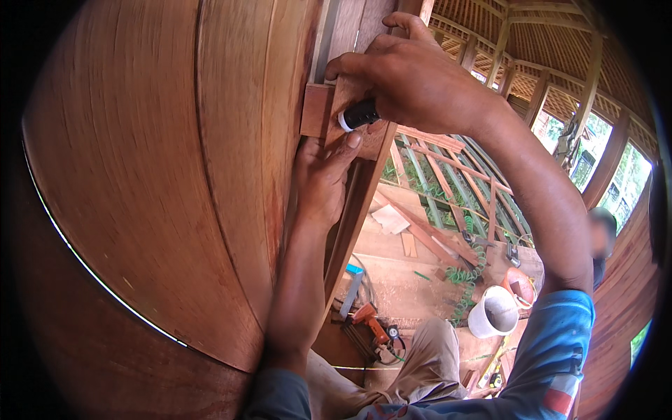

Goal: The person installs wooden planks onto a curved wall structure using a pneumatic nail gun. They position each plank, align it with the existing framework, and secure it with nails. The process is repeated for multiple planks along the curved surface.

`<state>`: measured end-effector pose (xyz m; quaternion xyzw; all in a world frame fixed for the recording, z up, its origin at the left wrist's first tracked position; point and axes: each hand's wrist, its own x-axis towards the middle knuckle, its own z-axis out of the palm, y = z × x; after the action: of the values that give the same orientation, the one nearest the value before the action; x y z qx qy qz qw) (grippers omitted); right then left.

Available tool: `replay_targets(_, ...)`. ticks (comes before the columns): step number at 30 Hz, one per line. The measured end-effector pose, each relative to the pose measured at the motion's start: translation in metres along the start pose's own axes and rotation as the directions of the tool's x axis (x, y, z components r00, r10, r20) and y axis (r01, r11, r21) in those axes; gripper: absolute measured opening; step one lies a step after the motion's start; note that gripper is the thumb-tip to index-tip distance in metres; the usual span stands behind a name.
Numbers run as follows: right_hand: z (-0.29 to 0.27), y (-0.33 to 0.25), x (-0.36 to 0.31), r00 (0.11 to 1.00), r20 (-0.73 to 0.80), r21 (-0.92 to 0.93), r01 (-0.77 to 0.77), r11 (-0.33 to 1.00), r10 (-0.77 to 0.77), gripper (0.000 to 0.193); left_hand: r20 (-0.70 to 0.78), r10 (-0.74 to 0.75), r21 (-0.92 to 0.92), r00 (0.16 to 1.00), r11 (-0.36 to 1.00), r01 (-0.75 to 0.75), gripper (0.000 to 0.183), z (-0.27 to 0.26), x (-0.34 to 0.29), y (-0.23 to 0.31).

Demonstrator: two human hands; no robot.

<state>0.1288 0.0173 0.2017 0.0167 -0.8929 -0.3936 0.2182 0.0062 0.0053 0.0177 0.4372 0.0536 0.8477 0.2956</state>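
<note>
A short wooden block (355, 142) lies against the edge of an upright plank wall (231, 112), with a smaller wood piece (317, 110) beside it. From below, my left hand (323, 178) grips the block, its thumb pressed on the lower face. Above, my right hand (427, 80) is bent over the block's upper part. Under its palm, in the curled lower fingers, is a short black cylinder (360, 113) with a white end resting near the block's face; its kind is not clear. One finger of that hand touches the wood at the top left, and another is bent near the post.
Below right, a white bucket (493, 313) and an orange bucket (519, 287) stand on boards. An orange nail gun (369, 322), a try square (352, 288), a coiled green hose (465, 274) and wood offcuts (390, 219) lie about. Another person (601, 238) is at the far right.
</note>
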Motion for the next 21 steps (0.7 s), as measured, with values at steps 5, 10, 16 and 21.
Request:
replay_targets(5, 0.007, 0.004, -0.003, 0.997, -0.078, 0.023, 0.022, 0.999, -0.021, 0.057, 0.008, 0.008, -0.032, 1.0, 0.999, -0.008, 0.047, -0.001, 0.001, 0.0)
replay_targets(10, 0.009, 0.004, -0.005, 0.996, -0.081, 0.022, 0.041, 0.999, -0.039, 0.058, 0.009, -0.005, -0.027, 1.0, 1.0, 0.005, 0.046, -0.005, 0.0, -0.002)
replay_targets(16, 0.009, 0.005, -0.006, 0.996, -0.08, 0.008, 0.046, 0.999, -0.045, 0.06, -0.096, -0.16, -0.059, 0.982, 0.986, 0.154, 0.035, -0.015, -0.002, 0.0)
replay_targets(21, 0.01, 0.005, -0.005, 0.996, -0.078, 0.018, 0.032, 0.999, -0.031, 0.061, -0.1, -0.09, 0.029, 0.991, 0.995, 0.093, 0.037, -0.011, -0.003, -0.004)
